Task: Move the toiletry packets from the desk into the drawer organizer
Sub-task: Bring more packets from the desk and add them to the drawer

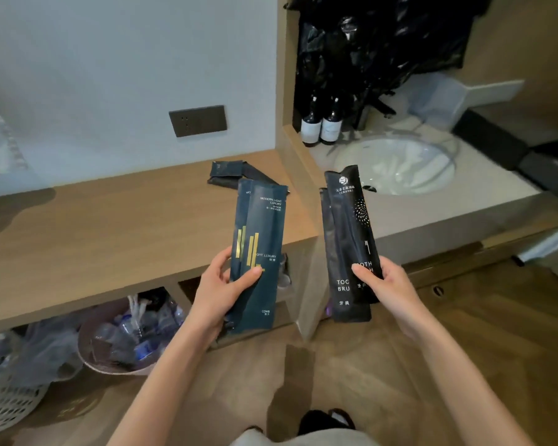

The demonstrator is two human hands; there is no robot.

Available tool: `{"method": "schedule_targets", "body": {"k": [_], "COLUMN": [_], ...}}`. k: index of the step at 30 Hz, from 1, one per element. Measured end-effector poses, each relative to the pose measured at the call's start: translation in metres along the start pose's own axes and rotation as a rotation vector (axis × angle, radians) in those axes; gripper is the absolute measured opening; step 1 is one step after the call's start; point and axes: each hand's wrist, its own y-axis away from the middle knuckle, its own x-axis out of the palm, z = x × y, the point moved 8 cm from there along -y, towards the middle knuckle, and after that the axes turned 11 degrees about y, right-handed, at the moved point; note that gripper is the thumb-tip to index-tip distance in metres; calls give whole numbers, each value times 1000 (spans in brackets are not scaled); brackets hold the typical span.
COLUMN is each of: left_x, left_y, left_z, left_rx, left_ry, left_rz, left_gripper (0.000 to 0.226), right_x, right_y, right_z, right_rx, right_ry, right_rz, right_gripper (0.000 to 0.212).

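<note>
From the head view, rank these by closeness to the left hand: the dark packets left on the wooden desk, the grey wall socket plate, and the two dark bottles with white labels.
Measured from the left hand:
1. Dark packets on the wooden desk, just above the hand.
2. Two dark bottles with white labels, up and right, beside the sink.
3. Grey wall socket plate, on the wall behind the desk; close to the bottles' rank.

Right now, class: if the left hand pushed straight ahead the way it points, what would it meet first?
Probably the wooden desk's front edge; the left hand, holding comb packets, points up-forward toward it, though depth is unclear.

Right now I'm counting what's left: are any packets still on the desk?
Yes. Dark packets lie flat on the desk, behind the held ones.
</note>
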Motion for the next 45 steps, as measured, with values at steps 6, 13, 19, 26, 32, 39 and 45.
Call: {"method": "schedule_targets", "body": {"k": [6,13,19,26,32,39,45], "left_x": [141,318,433,547,655,752,795], "left_y": [0,2,-1,-44,-114,-194,-242], "left_z": [32,80,111,131,148,133,126], "left_rx": [24,21,-35,-57,-60,-19,42], "left_ry": [-59,-26,49,14,60,125,129], "left_rz": [108,151,191,242,262,205,78], "left_gripper": [54,37,42,47,44,36,39], "right_x": [-132,-307,-422,-523,-609,-690,-744], "right_y": [21,50,51,8,-71,-177,-270], "right_z": [-55,-120,-152,-175,-198,-200,-183], "right_rx": [3,68,98,90,84,65,-18], "right_ry": [-13,38,53,18,31,77,178], "right_rz": [-126,-264,-365,-381,-341,-242,-168], "right_gripper": [8,7,10,8,10,8,6]}}
